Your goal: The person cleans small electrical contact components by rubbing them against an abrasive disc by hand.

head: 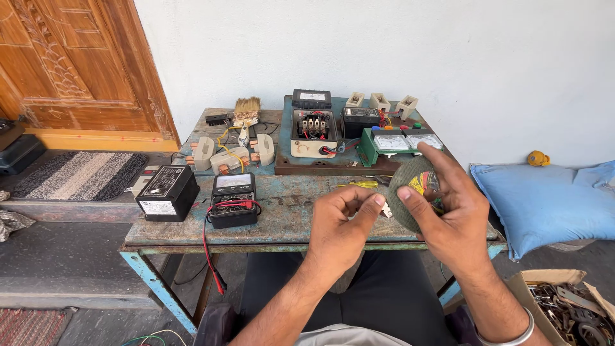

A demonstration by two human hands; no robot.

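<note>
My right hand (448,214) holds a round grey-green abrasive disc (410,192) with a coloured centre label, thumb on its face and index finger stretched over its top edge. My left hand (343,221) is just left of the disc, fingers curled, thumb and forefinger pinched on a small white piece (387,209) at the disc's lower left edge. Both hands hover above the front right part of a worn blue-green metal table (282,221).
On the table stand a black box unit (168,192), a black multimeter with red leads (234,200), a yellow-handled screwdriver (355,184), a paint brush (246,110), coils, an open switch box (312,131) and green panel meters (400,142). A blue cushion (544,202) and a cardboard box of scrap metal (570,307) lie to the right.
</note>
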